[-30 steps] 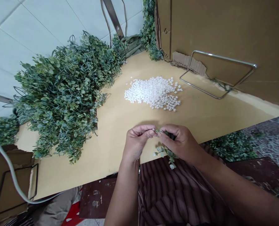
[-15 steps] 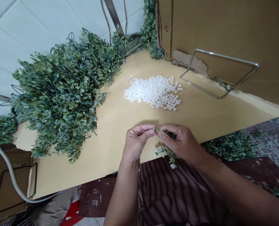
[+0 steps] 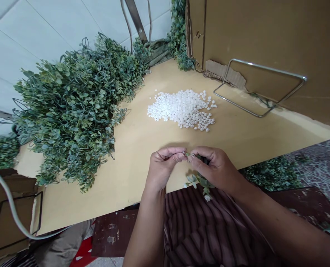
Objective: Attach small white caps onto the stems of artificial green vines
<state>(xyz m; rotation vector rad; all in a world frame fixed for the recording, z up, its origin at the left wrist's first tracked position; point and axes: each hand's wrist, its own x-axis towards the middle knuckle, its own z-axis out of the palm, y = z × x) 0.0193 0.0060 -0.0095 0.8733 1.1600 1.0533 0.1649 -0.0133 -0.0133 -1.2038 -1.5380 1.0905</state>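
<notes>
My right hand (image 3: 213, 165) is closed on a sprig of artificial greenery (image 3: 201, 181), pinching its stem near the tip between thumb and finger. The sprig's lower part hangs below the palm, and white buds (image 3: 207, 198) sit on some of its ends. Tip to tip with it, my left hand (image 3: 165, 165) pinches at the sprig's end; what lies between its thumb and forefinger is mostly hidden, only a pale speck shows. Just beyond both hands, a pile of small white bead-like buds (image 3: 181, 105) is spread over the tan board (image 3: 142, 159).
A large heap of artificial green sprigs (image 3: 75, 107) covers the board's left side. A metal wire frame (image 3: 261, 89) leans by a cardboard box (image 3: 270, 40) at the right. More greenery (image 3: 273, 172) lies below the board's right edge. A pale cable (image 3: 13, 204) curves at lower left.
Both hands hold the same pinch at the sprig's tip. The hanging part of the sprig has swung very slightly to the right; the view has barely shifted.
</notes>
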